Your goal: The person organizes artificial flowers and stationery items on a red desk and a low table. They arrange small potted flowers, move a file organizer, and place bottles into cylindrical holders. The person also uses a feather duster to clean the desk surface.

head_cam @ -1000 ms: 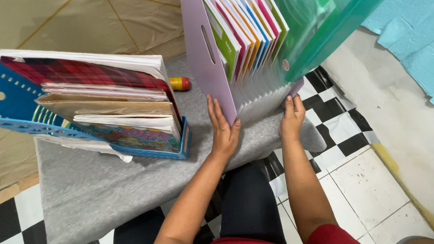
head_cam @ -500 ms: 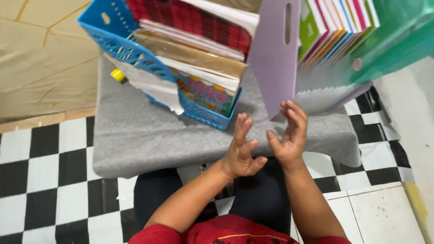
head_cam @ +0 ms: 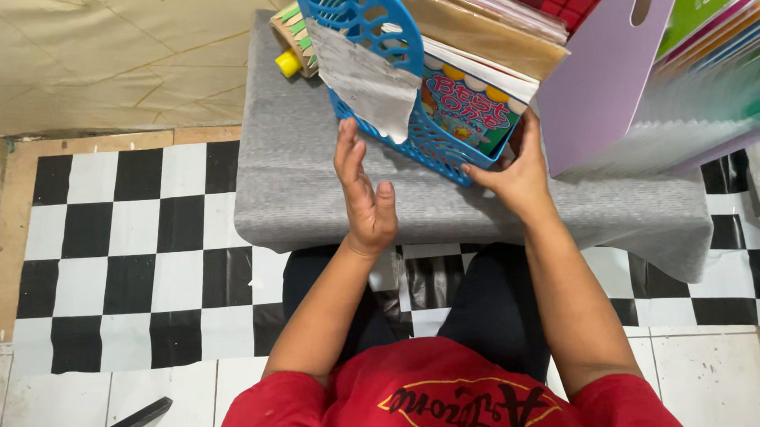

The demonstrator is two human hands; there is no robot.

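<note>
Since the earlier frame both hands have left the lilac file and gone to the blue rack, which now sits upper centre of the frame. Nearest, at the bottom, is the person's red shirt point(head_cam: 422, 399), with dark trousers point(head_cam: 478, 303) above it over the black-and-white chequered floor point(head_cam: 125, 242). The left hand point(head_cam: 364, 197), centre frame, is open and flat, fingers straight up, just beside the near left side of the blue rack point(head_cam: 389, 34); whether it touches is unclear. The right hand point(head_cam: 515, 173), right of centre, holds the rack's near lower corner, thumb on its front edge. The rack stands tilted on a grey cloth-covered board point(head_cam: 311, 199) and is packed with books and papers; a torn white paper point(head_cam: 365, 77) hangs on its side. Upper right, the lilac expanding file point(head_cam: 605, 76) stands just beside the rack, with coloured folders point(head_cam: 722, 19) in it. Behind the rack, at the top, lies a yellow-capped object point(head_cam: 288, 62).
</note>
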